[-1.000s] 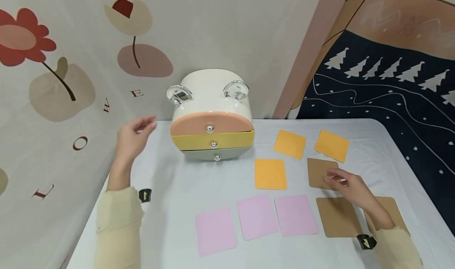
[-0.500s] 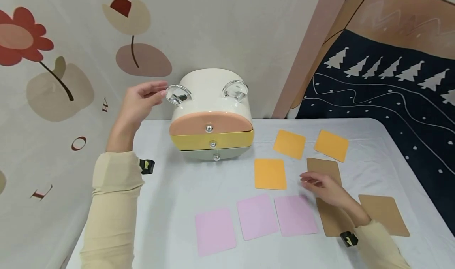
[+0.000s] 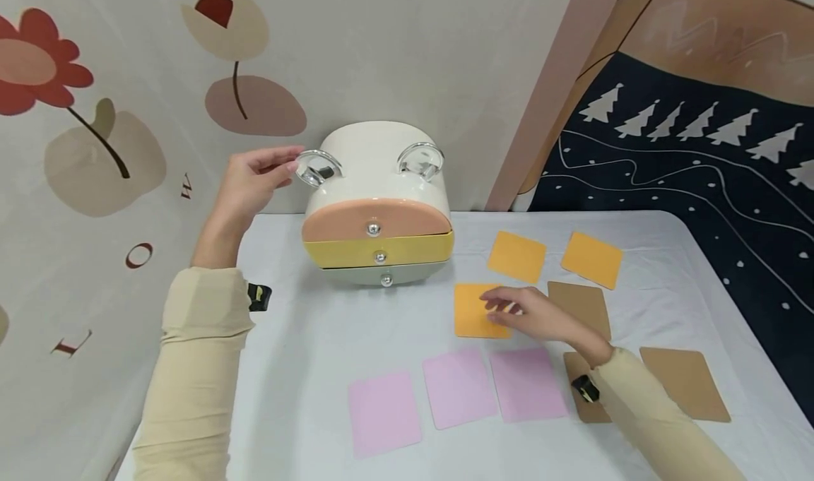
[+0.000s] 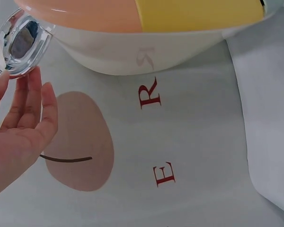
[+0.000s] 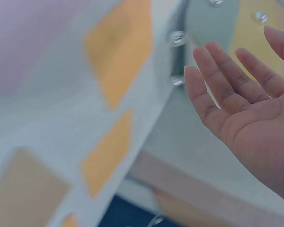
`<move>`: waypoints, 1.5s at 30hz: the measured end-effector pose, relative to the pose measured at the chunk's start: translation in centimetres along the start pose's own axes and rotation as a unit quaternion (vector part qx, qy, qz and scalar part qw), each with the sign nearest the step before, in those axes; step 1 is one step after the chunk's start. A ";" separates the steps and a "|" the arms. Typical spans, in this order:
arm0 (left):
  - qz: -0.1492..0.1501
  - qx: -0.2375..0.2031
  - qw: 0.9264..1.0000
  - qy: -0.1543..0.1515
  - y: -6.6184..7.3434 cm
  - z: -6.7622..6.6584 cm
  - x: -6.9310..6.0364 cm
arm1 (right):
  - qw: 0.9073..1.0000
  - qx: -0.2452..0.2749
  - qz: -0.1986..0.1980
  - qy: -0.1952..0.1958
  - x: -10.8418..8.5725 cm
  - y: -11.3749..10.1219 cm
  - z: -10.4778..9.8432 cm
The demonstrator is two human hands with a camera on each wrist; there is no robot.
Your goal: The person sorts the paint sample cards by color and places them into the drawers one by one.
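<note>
Drawer box sits at the far edge of the table, left of middle, upright, back close to the wall cloth. White glossy shell, three drawer fronts stacked: peach drawer, yellow drawer, green drawer, each with a round shiny knob. Two clear ears up top: left ear, right ear.

Left hand at the box's left side, thumb and fingertips pinching the left ear's rim. Handling, my guess: stiff hard plastic, fairly light, slippery on the smooth shell; ears likely the fragile bit, so brace gently there. Better hold for steadying would be the shell's sides; for a drawer, pinch its knob.

Right hand is right of the box and nearer, above the near orange card; fingers loosely bent, thumb apart, nothing held. Right wrist view is blurred, so it seems to hover, but light contact with the card can't be ruled out.

Outward: two more orange cards far right of it, three brown cards on the right, three pink cards along the near side. Dark tree-print cloth beyond the table at right.
</note>
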State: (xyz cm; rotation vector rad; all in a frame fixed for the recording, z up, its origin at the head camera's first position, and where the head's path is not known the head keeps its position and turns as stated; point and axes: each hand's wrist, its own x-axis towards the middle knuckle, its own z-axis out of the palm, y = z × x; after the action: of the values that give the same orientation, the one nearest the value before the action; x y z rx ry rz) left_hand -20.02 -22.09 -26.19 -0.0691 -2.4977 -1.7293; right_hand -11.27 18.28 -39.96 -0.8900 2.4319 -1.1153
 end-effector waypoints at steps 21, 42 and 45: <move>-0.006 0.036 0.999 -0.003 -0.6 0.0 0.1 | 0.984 0.116 -0.116 -0.074 11.0 -8.0 -1.4; 0.007 0.056 0.998 0.003 -0.8 -0.1 -0.2 | 0.982 0.142 -0.085 -0.093 13.8 -10.3 -1.6; 0.012 0.056 0.998 -0.001 -0.9 -0.1 -0.2 | 0.981 0.147 -0.080 -0.102 13.8 -10.2 -1.7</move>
State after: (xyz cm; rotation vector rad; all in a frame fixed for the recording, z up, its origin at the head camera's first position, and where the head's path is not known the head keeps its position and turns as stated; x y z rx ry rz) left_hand -19.91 -22.49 -26.97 -0.0912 -2.5782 -1.5790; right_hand -18.40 5.10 -31.46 -1.0558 1.9960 -1.3260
